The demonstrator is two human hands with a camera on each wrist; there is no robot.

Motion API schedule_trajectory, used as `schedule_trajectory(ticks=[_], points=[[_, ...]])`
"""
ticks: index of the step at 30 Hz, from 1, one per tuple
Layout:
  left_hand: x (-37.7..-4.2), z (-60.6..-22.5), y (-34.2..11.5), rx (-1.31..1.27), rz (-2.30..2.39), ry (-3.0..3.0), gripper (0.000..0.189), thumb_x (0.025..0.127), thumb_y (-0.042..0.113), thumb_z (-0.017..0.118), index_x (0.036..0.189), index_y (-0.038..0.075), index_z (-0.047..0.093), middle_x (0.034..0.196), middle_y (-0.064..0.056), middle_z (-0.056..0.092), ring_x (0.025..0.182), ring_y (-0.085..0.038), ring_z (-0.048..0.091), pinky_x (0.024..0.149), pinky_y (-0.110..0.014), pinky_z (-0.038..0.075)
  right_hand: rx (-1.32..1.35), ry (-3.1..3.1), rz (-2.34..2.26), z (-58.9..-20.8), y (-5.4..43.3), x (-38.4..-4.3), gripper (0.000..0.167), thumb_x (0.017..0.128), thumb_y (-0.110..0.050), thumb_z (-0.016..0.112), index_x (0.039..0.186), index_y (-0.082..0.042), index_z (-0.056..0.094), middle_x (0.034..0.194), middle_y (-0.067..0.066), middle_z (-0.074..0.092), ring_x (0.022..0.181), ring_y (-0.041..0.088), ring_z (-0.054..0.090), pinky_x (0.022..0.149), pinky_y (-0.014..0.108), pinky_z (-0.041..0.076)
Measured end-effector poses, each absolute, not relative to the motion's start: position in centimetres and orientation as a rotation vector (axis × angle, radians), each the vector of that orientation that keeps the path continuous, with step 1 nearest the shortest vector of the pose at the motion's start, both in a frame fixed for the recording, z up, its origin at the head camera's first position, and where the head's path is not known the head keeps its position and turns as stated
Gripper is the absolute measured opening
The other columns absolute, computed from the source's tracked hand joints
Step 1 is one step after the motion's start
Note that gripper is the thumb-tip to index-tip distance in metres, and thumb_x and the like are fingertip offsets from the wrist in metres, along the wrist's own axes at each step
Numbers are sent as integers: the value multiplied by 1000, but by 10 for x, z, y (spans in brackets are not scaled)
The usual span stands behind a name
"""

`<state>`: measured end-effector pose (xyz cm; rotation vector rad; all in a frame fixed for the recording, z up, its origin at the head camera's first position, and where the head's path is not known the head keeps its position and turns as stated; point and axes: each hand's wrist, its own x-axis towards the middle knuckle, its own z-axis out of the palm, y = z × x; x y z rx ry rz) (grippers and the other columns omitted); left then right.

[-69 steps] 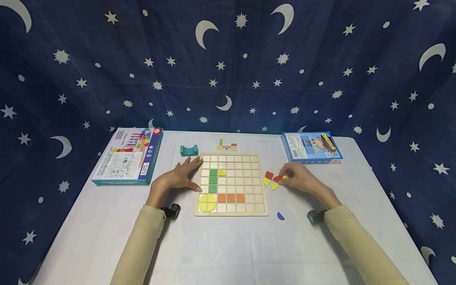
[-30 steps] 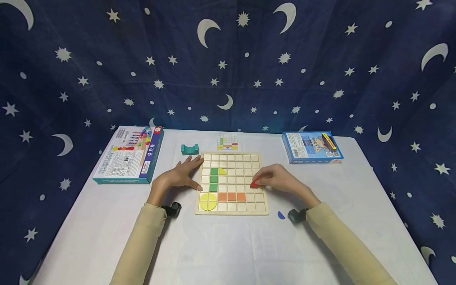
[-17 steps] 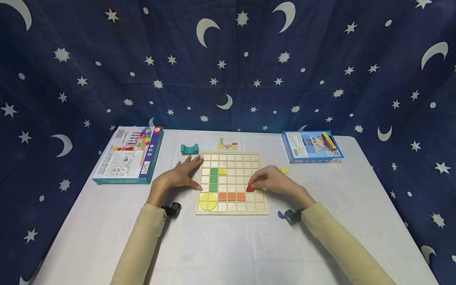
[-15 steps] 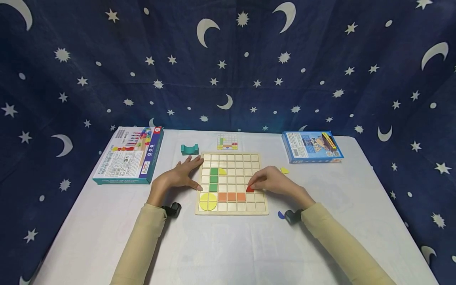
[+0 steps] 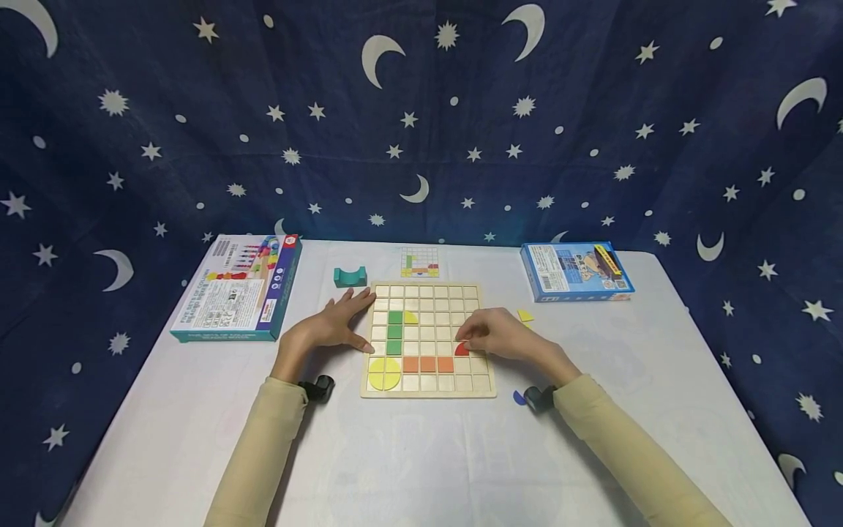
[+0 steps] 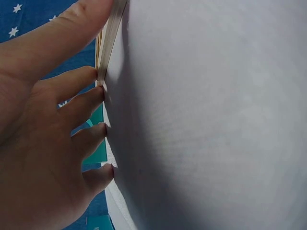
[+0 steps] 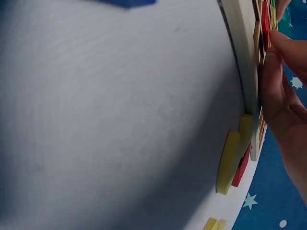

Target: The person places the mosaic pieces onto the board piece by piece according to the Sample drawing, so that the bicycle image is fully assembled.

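In the head view my left hand (image 5: 332, 324) rests with spread fingers against the left edge of the wooden grid board (image 5: 428, 392). The left wrist view shows its thumb and fingertips at that edge. My right hand (image 5: 503, 334) is over the board's right side, thumb and fingers at a red quarter-circle tile (image 5: 462, 350). That tile lies nearly flat in a cell just above and right of the orange square tiles (image 5: 427, 364); the fingers partly cover it. Green squares (image 5: 394, 331), a yellow quarter-circle (image 5: 410, 318) and a yellow circle of quarters (image 5: 384, 374) sit on the board.
A pattern card (image 5: 419, 262) and a teal arch block (image 5: 350, 277) lie behind the board. Boxes stand at left (image 5: 230, 293) and right (image 5: 576, 272). Loose yellow tiles (image 7: 228, 163) and a red tile (image 7: 242, 167) lie beside the board. A blue piece (image 5: 519, 397) is by the right wrist.
My right hand has carried the red quarter-circle tile leftward from the loose tiles onto the board. The tile, tilted before, now lies flatter in its cell. My left hand has stayed put.
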<state>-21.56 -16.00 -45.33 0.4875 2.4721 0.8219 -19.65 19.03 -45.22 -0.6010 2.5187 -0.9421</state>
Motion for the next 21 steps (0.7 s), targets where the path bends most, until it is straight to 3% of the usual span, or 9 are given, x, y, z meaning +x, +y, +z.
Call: schedule_trajectory(ticks=[4, 8, 11, 16, 21], points=[[-215, -453, -160, 483, 823, 2469, 110, 78, 28, 91, 164, 8, 25, 173, -15, 12, 160, -40, -3, 127, -62, -5, -545, 2524, -978, -453, 196, -197, 15, 91, -11, 77, 105, -17, 79, 101, -2, 72, 90, 17, 60, 81, 29, 53], [-215, -453, -160, 481, 822, 2471, 110, 78, 27, 91, 164, 8, 25, 173, -15, 12, 160, -40, -3, 127, -62, -5, -514, 2542, -1018, -453, 206, -198, 15, 92, -10, 75, 105, -16, 80, 106, 0, 75, 87, 17, 61, 71, 27, 55], [-214, -452, -159, 475, 825, 2472, 110, 78, 27, 91, 164, 9, 25, 173, -15, 12, 160, -40, -3, 127, -62, -5, -487, 2576, -1033, -453, 215, -199, 14, 92, -11, 76, 105, -15, 80, 101, 1, 75, 82, 18, 60, 64, 26, 53], [-214, -451, -159, 464, 830, 2470, 110, 78, 27, 91, 164, 9, 25, 173, -14, 12, 160, -39, -4, 127, -62, -6, -403, 2647, -1026, -453, 233, -202, 14, 91, -14, 77, 106, -15, 79, 92, 1, 72, 80, 19, 58, 64, 27, 51], [-215, -453, -159, 464, 824, 2471, 111, 78, 28, 91, 164, 10, 25, 173, -14, 12, 160, -39, -4, 127, -62, -6, -295, 2667, -1010, -454, 248, -204, 17, 93, -16, 75, 110, -15, 78, 98, 3, 73, 85, 22, 61, 66, 29, 56]])
